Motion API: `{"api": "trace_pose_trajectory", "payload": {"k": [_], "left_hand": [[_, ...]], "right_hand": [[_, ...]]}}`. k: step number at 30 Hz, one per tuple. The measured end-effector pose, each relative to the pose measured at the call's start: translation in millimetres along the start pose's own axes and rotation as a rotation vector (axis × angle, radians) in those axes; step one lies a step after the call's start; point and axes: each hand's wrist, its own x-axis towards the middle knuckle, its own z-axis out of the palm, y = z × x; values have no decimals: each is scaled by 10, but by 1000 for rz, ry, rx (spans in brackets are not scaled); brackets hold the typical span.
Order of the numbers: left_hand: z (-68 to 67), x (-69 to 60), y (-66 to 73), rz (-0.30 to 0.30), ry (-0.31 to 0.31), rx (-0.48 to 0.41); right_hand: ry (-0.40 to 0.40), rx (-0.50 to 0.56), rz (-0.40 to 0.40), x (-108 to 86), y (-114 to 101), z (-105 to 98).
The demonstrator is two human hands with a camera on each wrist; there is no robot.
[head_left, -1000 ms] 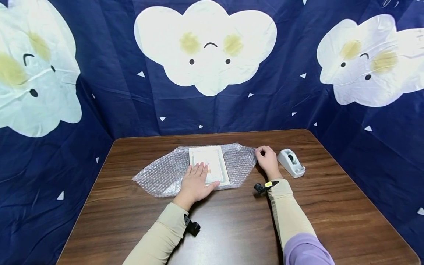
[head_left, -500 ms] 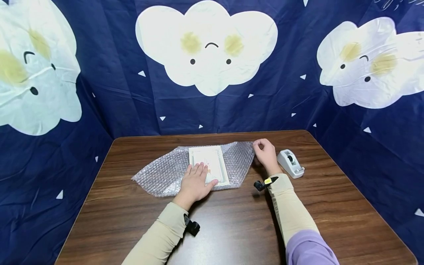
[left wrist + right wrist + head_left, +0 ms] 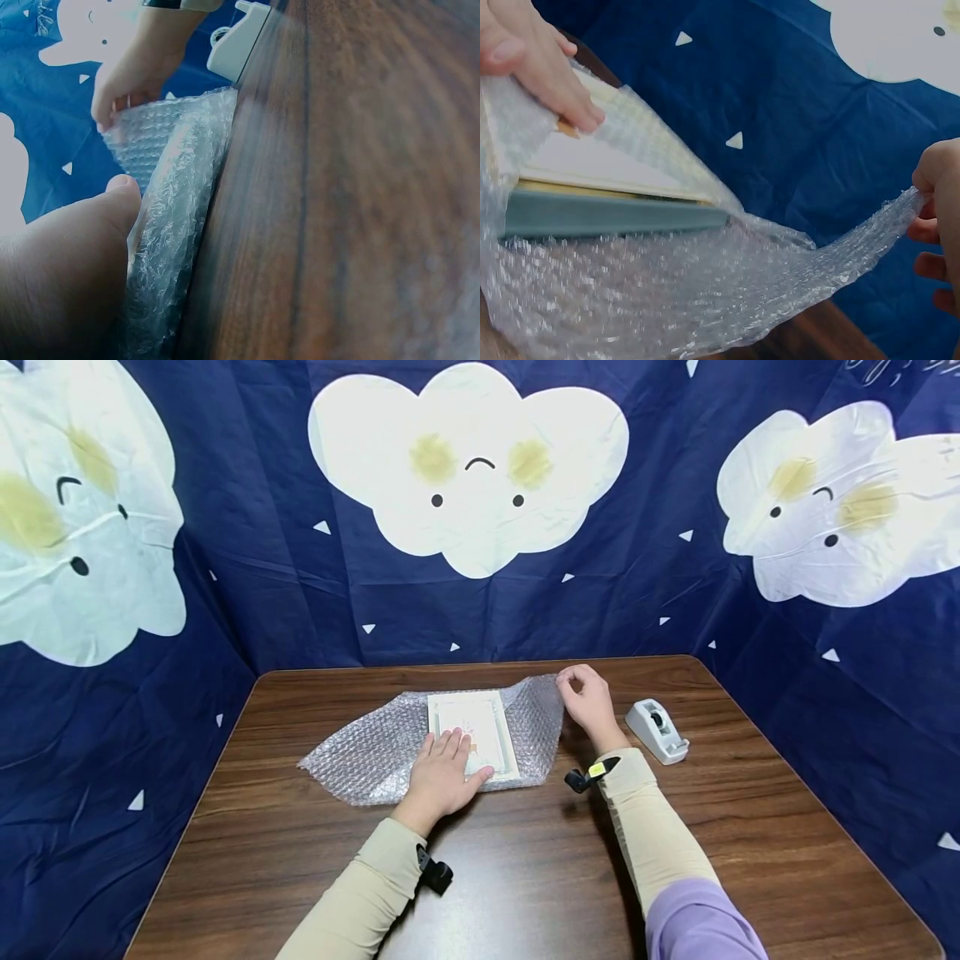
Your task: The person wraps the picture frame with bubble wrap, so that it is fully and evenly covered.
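Note:
A flat rectangular framed picture (image 3: 467,706), pale with a light border, lies on a sheet of bubble wrap (image 3: 375,752) that spreads out to both sides. My left hand (image 3: 441,774) rests on the lower part of the picture with its fingers straight. My right hand (image 3: 588,700) pinches the far right corner of the bubble wrap between thumb and finger and holds it raised off the table. In the right wrist view, the frame's greenish side (image 3: 615,215) shows above the lifted wrap. Some wrap partly covers the picture's near edge.
A white tape dispenser (image 3: 657,731) stands to the right of my right hand on the brown wooden table (image 3: 525,877). A dark blue curtain (image 3: 480,618) with white clouds hangs behind and around the table. Each wrist wears a small black camera.
My right hand has moved up and to the left, lifting the right corner of the bubble wrap and bringing it inward. The left hand stays in place on the picture.

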Motion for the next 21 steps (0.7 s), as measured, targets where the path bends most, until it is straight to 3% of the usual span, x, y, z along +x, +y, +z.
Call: {"api": "trace_pose_trajectory", "payload": {"k": [12, 21], "left_hand": [[6, -16, -11, 4, 11, -9], [33, 4, -21, 20, 31, 0]], "right_hand": [[5, 2, -116, 112, -273, 75], [-31, 34, -121, 176, -499, 161]]}}
